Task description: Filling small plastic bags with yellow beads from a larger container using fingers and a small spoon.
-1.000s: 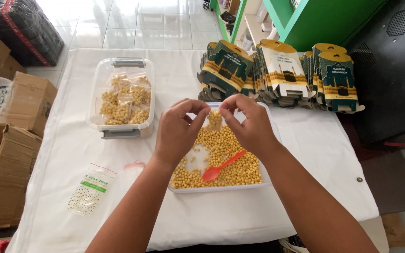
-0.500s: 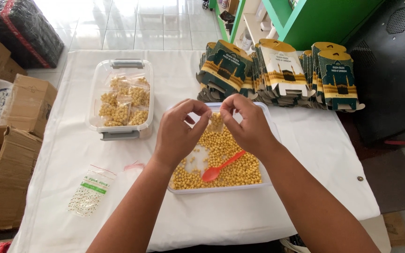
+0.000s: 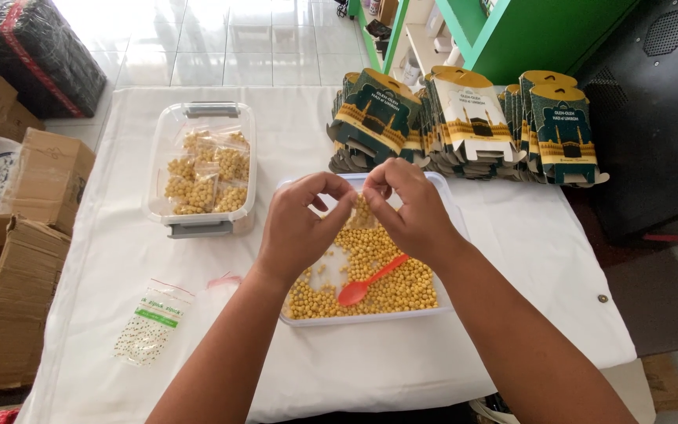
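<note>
Pinching together above the far half of the white tray (image 3: 442,206), the left hand (image 3: 301,228) and right hand (image 3: 412,210) hold a small clear bag (image 3: 357,210) of yellow chickpeas between their fingertips, fingers narrowed on its top edge. It hangs directly between the hands, its long axis running downward toward the loose chickpeas (image 3: 402,286) below; neither hand is clearly nearer. An orange spoon (image 3: 370,280) lies just under the right wrist. A clear tub of filled bags (image 3: 202,173) sits well left of the left hand, and folded printed cartons (image 3: 464,126) stand beyond both hands.
</note>
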